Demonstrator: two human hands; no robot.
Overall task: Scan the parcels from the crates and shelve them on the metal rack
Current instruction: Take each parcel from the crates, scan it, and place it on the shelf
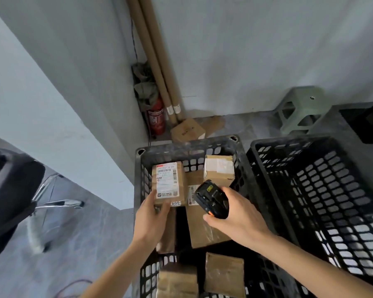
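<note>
A brown cardboard parcel with a white barcode label is held over the left black crate. My left hand grips the parcel's near end. My right hand holds a black handheld scanner with an orange button, its head turned toward the parcel's label. Several more brown parcels lie in the same crate, among them a large flat one under my right hand and a box at the far right corner.
A second black crate stands to the right, with no parcels visible in it. Behind are a red fire extinguisher, cardboard tubes, a green stool and a small box on the floor. A chair sits at left.
</note>
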